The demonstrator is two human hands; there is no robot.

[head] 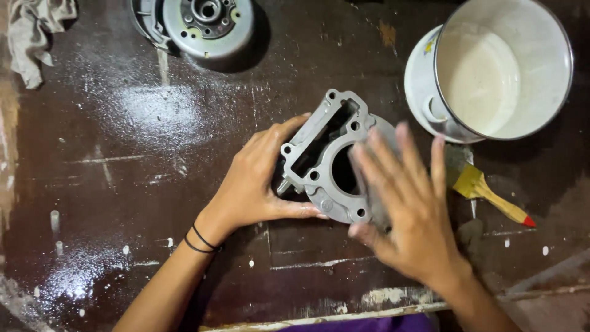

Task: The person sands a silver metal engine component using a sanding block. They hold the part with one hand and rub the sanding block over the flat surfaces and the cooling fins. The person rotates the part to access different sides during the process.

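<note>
Gripping the grey engine cylinder [329, 160] from its left side, the left hand [255, 181] steadies it mid-table, long axis slanting far-right to near-left. The right hand [402, 203] lies open (blurred) against its right side, equally near

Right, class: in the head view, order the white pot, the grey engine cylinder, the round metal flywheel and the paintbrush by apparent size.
1. White pot
2. Grey engine cylinder, partly hidden by hands
3. Round metal flywheel, cropped at the top, so 2 and 3 are unsure
4. Paintbrush

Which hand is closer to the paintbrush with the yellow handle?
The right hand. Its fingers reach up just left of the paintbrush. The left hand grips the far side of the grey engine cylinder, farther from the brush.
</note>
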